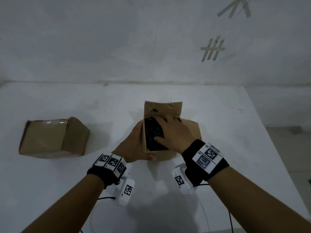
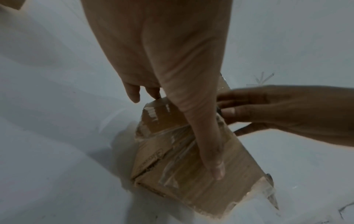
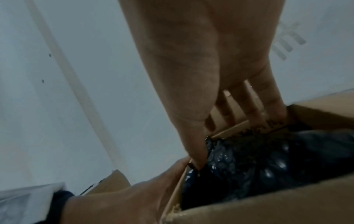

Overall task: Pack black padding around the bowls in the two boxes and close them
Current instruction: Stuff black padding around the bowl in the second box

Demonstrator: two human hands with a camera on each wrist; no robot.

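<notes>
An open cardboard box [image 1: 191,130] stands mid-table, its far flap upright and its right flap spread outward. Black bubble padding [image 1: 152,132] fills the top of it; no bowl shows. My right hand [image 1: 175,132] lies flat on the padding with fingers spread, thumb tip pressing by the left wall. In the right wrist view the padding [image 3: 268,163] sits under that hand [image 3: 191,60]. My left hand [image 1: 134,142] braces the box's left near corner: fingers straight along the left wall, thumb [image 2: 210,151] laid along the taped front face [image 2: 182,174].
A second cardboard box [image 1: 53,138], flaps folded over, sits at the table's left. The white table [image 1: 227,115] ends at a slanting right edge, with a wall close behind. Tape strips [image 1: 212,48] mark the wall. Cables trail near my forearms.
</notes>
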